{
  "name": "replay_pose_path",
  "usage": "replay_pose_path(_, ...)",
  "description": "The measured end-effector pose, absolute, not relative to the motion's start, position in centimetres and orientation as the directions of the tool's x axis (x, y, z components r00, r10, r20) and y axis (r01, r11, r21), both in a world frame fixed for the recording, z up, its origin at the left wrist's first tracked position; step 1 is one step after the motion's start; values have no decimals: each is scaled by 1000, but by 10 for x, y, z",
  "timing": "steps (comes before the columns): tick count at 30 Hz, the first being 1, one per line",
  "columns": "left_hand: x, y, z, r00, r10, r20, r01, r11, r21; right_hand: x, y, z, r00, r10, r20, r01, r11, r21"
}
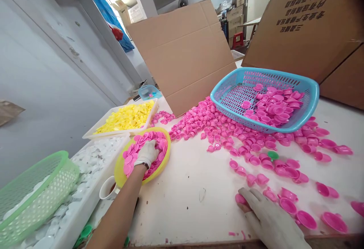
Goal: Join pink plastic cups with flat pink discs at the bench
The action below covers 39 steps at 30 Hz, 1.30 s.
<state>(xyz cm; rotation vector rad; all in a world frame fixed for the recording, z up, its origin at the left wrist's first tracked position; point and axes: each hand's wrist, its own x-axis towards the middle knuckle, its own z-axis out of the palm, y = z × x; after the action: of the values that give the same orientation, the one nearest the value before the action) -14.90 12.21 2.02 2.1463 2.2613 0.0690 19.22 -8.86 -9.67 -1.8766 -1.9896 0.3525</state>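
Observation:
My left hand [149,153], in a white glove, reaches into a yellow bowl [119,171] of flat pink plastic discs [130,162]. Its fingers are curled in among the discs; the fingertips and whatever they hold are hidden. Near the table's front edge, my gloved right hand [269,216] pinches a small pink plastic piece [241,199] between thumb and fingers. Just right of that hand lie small pink toy cups [287,205] and a pink toy pot [270,194]. Many more pink toy cups [199,118] are spread across the white table [187,188].
A blue basket [314,90] holding pink toy cups stands on the pile at back right. Left are a tray of yellow pieces [127,116], a tray of white pieces [96,150], a green basket [36,188] and a mug [106,189]. Cardboard [184,52] rises behind.

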Motion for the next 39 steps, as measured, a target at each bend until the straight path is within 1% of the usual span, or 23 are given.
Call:
replay_pose_path(4, -150, 113, 34, -85, 995, 50, 994, 81, 71, 191, -88, -92, -38, 994, 106, 896, 81, -437)
replay_pose_path(5, -149, 108, 41, -95, 993, 75, 993, 89, 76, 191, -87, -89, -31, 994, 100, 892, 73, -447)
replay_pose_path(7, -143, 94, 57, -108, 982, 156, 988, 88, 130, 191, -86, -82, -23, 993, 113, 867, 76, -493)
replay_pose_path(8, -137, 86, 64, -123, 964, 234, 973, 71, 219, 193, -85, -78, -16, 991, 134, 842, 86, -533)
replay_pose_path(9, -129, 77, 69, -124, 951, 282, 935, 16, 355, 194, -84, -74, -5, 987, 160, 806, 99, -584)
replay_pose_path(10, -119, 68, 72, -124, 959, 254, 849, -30, 528, 197, -83, -70, 14, 983, 183, 759, 108, -642)
replay_pose_path(11, -105, 58, 73, -96, 979, 181, 714, -59, 698, 199, -82, -65, 43, 980, 192, 705, 106, -701)
replay_pose_path(12, -89, 47, 70, -29, 995, 93, 576, -60, 815, 201, -81, -61, 77, 980, 184, 645, 92, -759)
replay_pose_path(13, -71, 36, 63, 72, 997, 7, 457, -39, 888, 203, -80, -57, 106, 982, 157, 581, 67, -811)
replay_pose_path(14, -52, 25, 54, 197, 976, -95, 359, 18, 933, 204, -79, -52, 122, 986, 113, 515, 35, -857)
replay_pose_path(15, -32, 15, 43, 300, 934, -195, 288, 107, 952, 205, -79, -47, 125, 991, 54, 449, -8, -894)
replay_pose_path(16, -13, 5, 30, 376, 888, -263, 235, 183, 954, 204, -79, -42, 119, 993, -11, 385, -56, -921)
replay_pose_path(18, 20, -8, 5, 467, 820, -332, 184, 277, 943, 201, -78, -35, 92, 988, -121, 277, -142, -950)
replay_pose_path(20, 42, -14, -15, 519, 773, -364, 206, 300, 931, 197, -77, -32, 66, 981, -182, 218, -192, -957)
replay_pose_path(22, 52, -15, -28, 524, 760, -384, 269, 281, 921, 194, -76, -35, 52, 976, -212, 216, -219, -952)
replay_pose_path(24, 53, -15, -35, 497, 767, -406, 343, 256, 904, 192, -74, -43, 46, 968, -248, 249, -251, -935)
replay_pose_path(27, 50, -13, -40, 496, 719, -487, 403, 306, 862, 193, -71, -56, 13, 940, -341, 255, -333, -908)
replay_pose_path(30, 47, -10, -42, 542, 608, -580, 393, 427, 815, 195, -70, -59, -102, 873, -476, 131, -463, -877)
replay_pose_path(32, 47, -9, -44, 557, 562, -612, 383, 480, 789, 197, -68, -55, -182, 828, -531, 38, -533, -845)
replay_pose_path(34, 48, -7, -45, 572, 541, -616, 377, 494, 784, 198, -67, -49, -215, 796, -565, 3, -578, -816)
replay_pose_path(36, 49, -6, -47, 586, 540, -604, 382, 474, 794, 199, -65, -45, -205, 779, -593, 15, -603, -797)
replay_pose_path(39, 51, -9, -48, 575, 550, -605, 427, 428, 796, 198, -66, -47, -192, 800, -568, 23, -575, -818)
